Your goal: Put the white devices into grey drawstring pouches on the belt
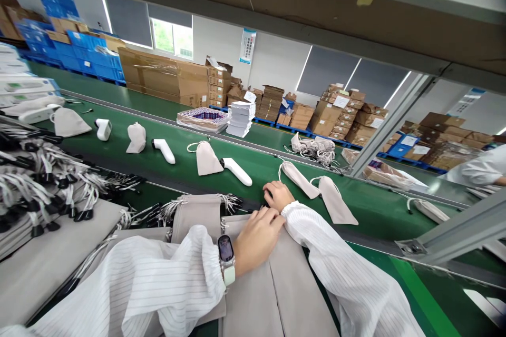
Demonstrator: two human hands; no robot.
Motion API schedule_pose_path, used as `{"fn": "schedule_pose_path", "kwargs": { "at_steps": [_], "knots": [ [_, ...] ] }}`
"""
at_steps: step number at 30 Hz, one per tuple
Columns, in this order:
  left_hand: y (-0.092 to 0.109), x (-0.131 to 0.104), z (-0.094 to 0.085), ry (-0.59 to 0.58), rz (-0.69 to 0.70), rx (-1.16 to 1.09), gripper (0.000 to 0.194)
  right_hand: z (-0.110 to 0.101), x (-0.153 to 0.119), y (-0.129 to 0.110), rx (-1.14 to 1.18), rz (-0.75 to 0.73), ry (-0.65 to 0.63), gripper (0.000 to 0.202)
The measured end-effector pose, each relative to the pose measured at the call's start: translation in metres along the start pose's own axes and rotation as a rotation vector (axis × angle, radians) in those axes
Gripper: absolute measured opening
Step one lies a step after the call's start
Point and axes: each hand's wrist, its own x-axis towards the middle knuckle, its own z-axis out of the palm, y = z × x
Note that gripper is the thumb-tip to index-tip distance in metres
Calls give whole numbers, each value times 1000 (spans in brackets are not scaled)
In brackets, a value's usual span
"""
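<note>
Stacks of flat grey drawstring pouches (pixel 253 295) lie right in front of me. My left hand (pixel 256 239), with a watch on its wrist, rests over the upper end of these pouches, its fingers bent and closed at the fabric edge. Just beyond it, my right hand (pixel 279 196) curls downward at the belt's near edge; its fingertips are hidden, and what they grip cannot be made out. The two hands touch or nearly touch. On the green belt, a white handheld thermometer (pixel 238 171) lies left of my right hand, and a filled pouch (pixel 299 179) lies to its right.
More thermometers and pouches line the conveyor belt (pixel 182 176). Many pouches with black-tipped cords (pixel 51 179) are heaped at left. A metal post (pixel 395 124) rises at right, and a shelf (pixel 276 21) hangs overhead. Another person's sleeve (pixel 474 168) shows at far right.
</note>
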Motion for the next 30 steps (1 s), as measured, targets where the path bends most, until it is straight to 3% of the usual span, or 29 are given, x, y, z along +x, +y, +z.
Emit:
{"fn": "schedule_pose_path", "kwargs": {
  "at_steps": [2,6,12,16,20,25,28,30],
  "knots": [
    [0,-1,3,41,-63,18,28,-4,4,-3,45,-6,11,19],
    [-1,-1,5,48,-93,61,16,-10,19,-16,175,39,15,23],
    [-3,1,5,55,-79,69,19,5,41,-31,177,99,-110,63],
    [-6,2,6,45,-48,39,15,9,43,-24,332,159,-186,58],
    [-9,2,3,34,-44,-35,10,8,42,-8,503,320,-191,60],
    [-15,5,2,-22,-76,-157,13,-1,31,-1,949,500,-304,60],
    [-16,7,1,-50,-104,-238,14,-19,21,-11,1506,494,-205,80],
    [-14,8,-2,-47,-102,-320,13,-37,15,-21,1789,404,-126,95]
  ]
}}
